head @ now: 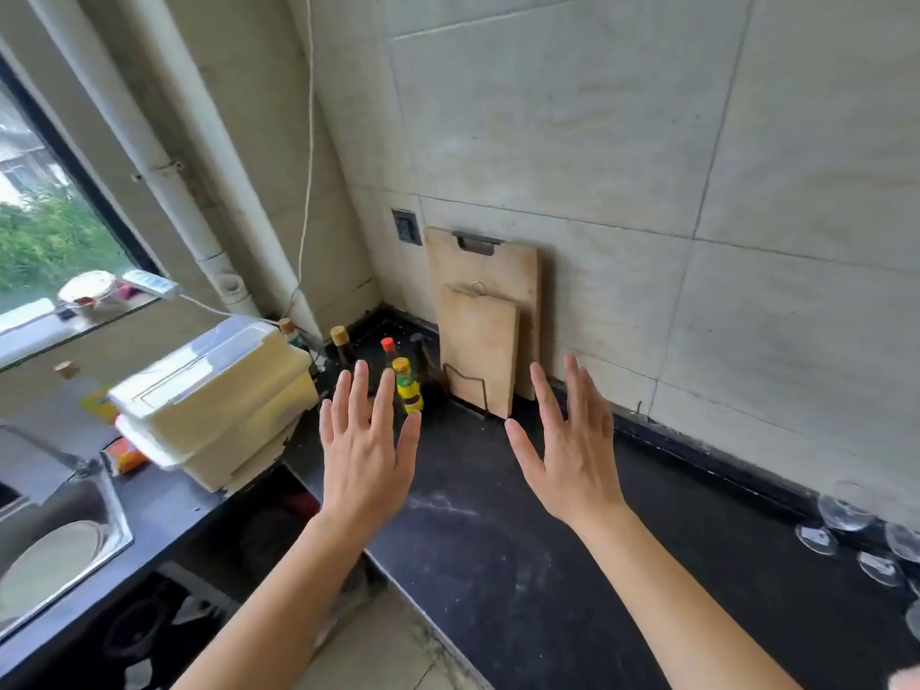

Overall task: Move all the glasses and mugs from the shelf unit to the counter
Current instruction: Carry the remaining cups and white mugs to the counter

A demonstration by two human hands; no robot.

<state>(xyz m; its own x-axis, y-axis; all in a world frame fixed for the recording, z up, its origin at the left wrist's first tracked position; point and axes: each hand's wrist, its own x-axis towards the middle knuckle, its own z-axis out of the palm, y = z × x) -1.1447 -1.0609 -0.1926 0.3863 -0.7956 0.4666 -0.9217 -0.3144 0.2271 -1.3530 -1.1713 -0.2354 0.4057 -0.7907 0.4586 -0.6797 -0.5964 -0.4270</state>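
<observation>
The person is holding both hands out over the dark counter [498, 565], palms facing down. The left hand [366, 455] is spreading its fingers straight and is gripping nothing. The right hand [572, 450] is doing the same, with empty, relaxed fingers. Neither hand is touching the counter, as far as I can tell.

Several clear glasses [846, 515] are standing on the counter near its back edge, far to the right and well apart from the right hand. They are blurred, so I cannot tell whether they are upright or turned over. No mug is showing, and the shelf unit is not in view.

In the back corner of the counter, two cutting boards [485, 331] are leaning against the wall in a wire rack, and a few bottles [407, 385] are standing just beside them. A white box [214, 390] is sitting on the left part of the counter, beside the sink [59, 545].

In my judgement, the person is between two trips: some glasses are on the counter and the hands are free. The next move probably calls for turning toward the shelf unit, finding the remaining glasses or mugs, and gripping each one securely, because thin glass is slippery and fragile. The middle of the counter is offering room for them.
</observation>
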